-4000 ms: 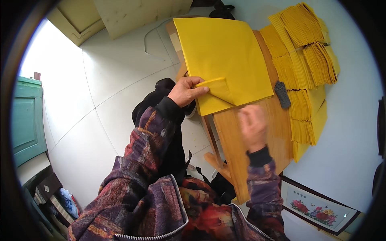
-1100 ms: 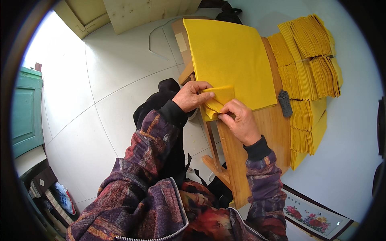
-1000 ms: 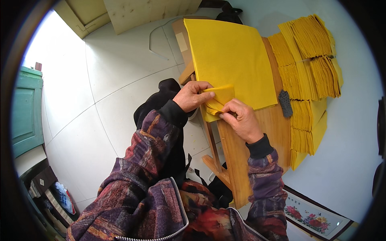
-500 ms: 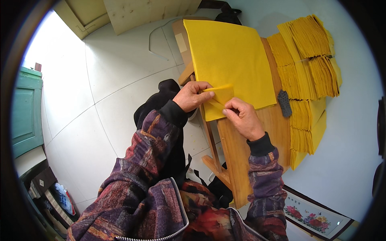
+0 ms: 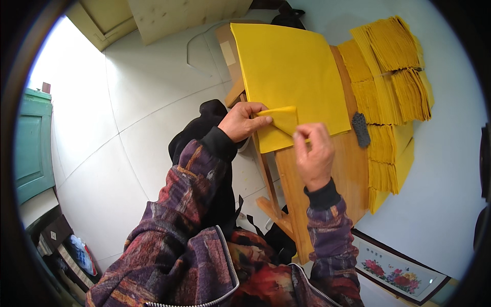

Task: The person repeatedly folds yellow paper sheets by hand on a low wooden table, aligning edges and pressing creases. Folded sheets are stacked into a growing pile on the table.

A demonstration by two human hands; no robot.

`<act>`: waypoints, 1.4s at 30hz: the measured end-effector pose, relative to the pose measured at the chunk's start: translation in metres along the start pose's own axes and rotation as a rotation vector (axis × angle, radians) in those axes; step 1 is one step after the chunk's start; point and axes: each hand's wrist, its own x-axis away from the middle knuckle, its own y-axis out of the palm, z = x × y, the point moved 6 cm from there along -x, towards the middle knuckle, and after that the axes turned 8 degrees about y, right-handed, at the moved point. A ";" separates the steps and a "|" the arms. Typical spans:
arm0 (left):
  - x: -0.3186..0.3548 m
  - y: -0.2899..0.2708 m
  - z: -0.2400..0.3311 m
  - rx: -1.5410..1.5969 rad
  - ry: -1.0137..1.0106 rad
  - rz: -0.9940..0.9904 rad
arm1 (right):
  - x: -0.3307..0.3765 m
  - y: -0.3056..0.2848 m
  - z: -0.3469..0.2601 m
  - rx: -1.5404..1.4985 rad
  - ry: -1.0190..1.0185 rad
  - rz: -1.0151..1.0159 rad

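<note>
Cloth (image 5: 291,66) on the table (image 5: 330,163), near corner folded up

The yellow sheets cover the table's far part and overhang its left edge. By that edge, the left hand (image 5: 240,122) pinches the folded-up corner between thumb and fingers. The right hand (image 5: 314,156), slightly blurred, is over the table, fingers curled beside the fold; whether they grip it I cannot tell. Toward the table's right edge lie a grey pad (image 5: 360,129) and yellow bundles (image 5: 391,46).

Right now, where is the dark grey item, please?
In the head view, right of centre, the dark grey item lies by the right edge of the wooden table, between the large yellow sheets and the folded yellow stacks.
</note>
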 end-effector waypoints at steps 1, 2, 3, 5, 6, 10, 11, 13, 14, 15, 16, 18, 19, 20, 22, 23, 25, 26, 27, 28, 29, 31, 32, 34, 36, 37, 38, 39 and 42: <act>0.000 -0.001 -0.001 0.017 0.002 0.008 | 0.008 0.006 -0.007 0.059 -0.060 -0.080; 0.000 0.000 -0.002 0.034 0.006 0.014 | 0.015 0.013 -0.013 0.111 -0.120 -0.148; 0.000 0.000 -0.002 0.054 0.010 0.018 | 0.021 0.022 -0.017 0.176 -0.181 -0.229; 0.000 0.001 -0.003 0.057 0.010 0.023 | 0.025 0.029 -0.017 0.219 -0.217 -0.209; 0.001 0.000 -0.003 0.058 0.009 0.033 | 0.025 0.031 -0.016 0.238 -0.240 -0.195; 0.000 -0.003 0.000 0.051 0.030 0.055 | 0.021 0.034 -0.015 0.191 -0.311 -0.150; 0.000 -0.004 0.001 0.027 0.041 0.048 | 0.019 0.035 -0.012 0.173 -0.282 -0.177; -0.002 -0.005 0.001 0.010 0.049 0.032 | 0.015 0.034 -0.010 0.122 -0.237 -0.216; -0.002 -0.005 0.001 0.016 0.044 0.024 | 0.013 0.033 -0.009 0.096 -0.199 -0.227; -0.002 -0.005 0.001 0.019 0.035 0.018 | 0.011 0.033 -0.007 0.071 -0.161 -0.240; -0.002 -0.005 0.001 0.039 0.036 0.014 | 0.010 0.034 -0.006 0.044 -0.127 -0.256; -0.001 -0.005 0.001 0.069 0.032 0.007 | 0.006 0.035 -0.001 -0.039 -0.045 -0.284; -0.001 -0.005 0.001 0.080 0.029 0.010 | 0.004 0.035 0.002 -0.080 -0.004 -0.299; -0.002 -0.004 0.001 0.090 0.027 0.012 | 0.003 0.036 0.005 -0.126 0.038 -0.322; -0.002 -0.004 0.002 0.094 0.030 0.011 | 0.001 0.037 0.011 -0.217 0.123 -0.367; -0.002 -0.004 0.003 0.087 0.036 0.007 | 0.000 0.038 0.014 -0.263 0.159 -0.389; -0.002 -0.005 0.002 0.064 0.037 0.005 | -0.002 0.039 0.019 -0.354 0.227 -0.431; -0.002 -0.005 0.002 0.048 0.034 0.005 | -0.003 0.039 0.021 -0.381 0.244 -0.440; -0.002 -0.006 0.002 0.032 0.032 0.004 | -0.004 0.038 0.022 -0.407 0.257 -0.448; -0.002 -0.007 0.001 0.021 0.022 -0.006 | -0.005 0.038 0.024 -0.433 0.272 -0.455; -0.002 -0.007 0.001 0.010 0.011 -0.016 | -0.006 0.037 0.027 -0.464 0.307 -0.460; -0.002 -0.009 0.001 -0.008 -0.010 -0.014 | -0.008 0.036 0.033 -0.525 0.383 -0.465; -0.001 -0.010 0.001 -0.016 -0.019 -0.002 | -0.009 0.034 0.035 -0.510 0.392 -0.431; 0.000 -0.008 0.004 0.002 -0.018 -0.004 | -0.011 0.031 0.038 -0.487 0.405 -0.357; 0.002 -0.004 0.007 0.058 0.009 -0.030 | -0.012 0.033 0.041 -0.458 0.450 -0.314; 0.002 -0.003 0.007 0.064 0.003 -0.022 | -0.011 0.034 0.043 -0.431 0.499 -0.296; 0.001 -0.002 0.007 0.074 0.006 -0.017 | -0.012 0.029 0.038 -0.395 0.412 -0.203; 0.001 -0.002 0.006 0.075 0.000 -0.008 | -0.012 0.024 0.033 -0.338 0.356 -0.118; 0.000 -0.003 0.004 0.099 -0.012 0.032 | 0.001 0.010 0.012 -0.147 0.163 0.000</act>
